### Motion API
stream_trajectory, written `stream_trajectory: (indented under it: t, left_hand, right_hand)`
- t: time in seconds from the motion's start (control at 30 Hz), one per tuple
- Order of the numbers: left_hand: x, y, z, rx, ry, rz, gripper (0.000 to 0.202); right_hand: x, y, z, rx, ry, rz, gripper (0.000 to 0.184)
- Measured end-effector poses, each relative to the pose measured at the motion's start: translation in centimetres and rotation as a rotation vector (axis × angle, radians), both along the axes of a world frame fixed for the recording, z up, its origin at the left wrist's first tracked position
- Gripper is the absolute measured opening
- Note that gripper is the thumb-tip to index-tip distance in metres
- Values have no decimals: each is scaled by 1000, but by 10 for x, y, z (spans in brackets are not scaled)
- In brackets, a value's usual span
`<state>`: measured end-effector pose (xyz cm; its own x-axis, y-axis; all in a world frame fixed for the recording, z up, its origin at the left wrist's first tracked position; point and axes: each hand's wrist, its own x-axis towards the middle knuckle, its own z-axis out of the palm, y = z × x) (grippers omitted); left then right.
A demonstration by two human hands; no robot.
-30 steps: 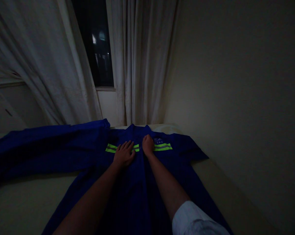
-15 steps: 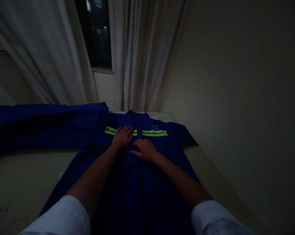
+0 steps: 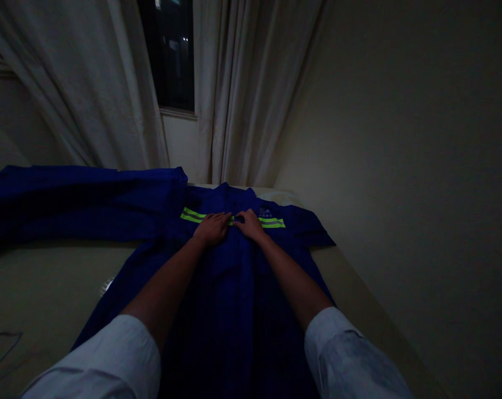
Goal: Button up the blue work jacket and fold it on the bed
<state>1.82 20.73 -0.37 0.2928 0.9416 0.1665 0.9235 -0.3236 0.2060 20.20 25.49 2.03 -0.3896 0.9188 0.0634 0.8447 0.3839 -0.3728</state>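
1. The head view looks from above the pale surface [image 3: 63, 288], facing forward and down.
2. It sights along both forearms; the left hand [image 3: 212, 228] and right hand [image 3: 249, 224] sit near mid-frame.
3. The white sleeves [image 3: 109, 354] are nearest, cut by the bottom of the frame.
4. Past the surface's far edge it takes in curtains [image 3: 80, 83] and window [image 3: 170, 61]; along the right edge, wall [image 3: 400, 138].
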Motion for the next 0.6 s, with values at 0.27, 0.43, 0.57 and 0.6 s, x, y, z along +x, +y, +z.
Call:
stream_trajectory:
  t: [0.27,0.43,0.57,0.6]
  left_hand:
    - [0,1,-1,-1,-1,2,56]
    - [0,-2,1,4,-9,19,55]
    - [1,-3,4,-3,-12,22,55]
    - [0,-3,4,-6,-13,24,55]
  right_hand:
    - [1,13,-14,0,79,23,34]
    - [1,4,-16,31,79,19,27]
    - [1,-8,-20,145,33,-1,28]
    - [1,-10,-21,171,22,-1,27]
